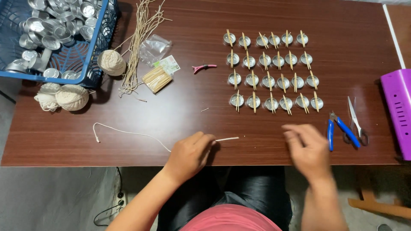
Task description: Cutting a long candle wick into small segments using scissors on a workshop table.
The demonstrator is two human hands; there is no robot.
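My left hand [190, 154] rests at the near edge of the brown table [180, 107], pinching a thin cream cord [128, 133]. The cord's short end sticks out to the right of my fingers; the long end trails left across the table. My right hand [306, 149] is blurred, fingers apart, holding nothing, just left of blue-handled pliers [338, 128]. Beyond both hands stand several rows of small metal cups [272, 70], each with little wooden sticks laid across its top.
A blue basket [96, 51] of empty metal cups sits far left, with balls of cream string [111, 62] and loose cut cords [139, 42] beside it. A bundle of wooden sticks [156, 79], a pink clip [203, 67], scissors [355, 122] and a purple box [398, 111] lie around.
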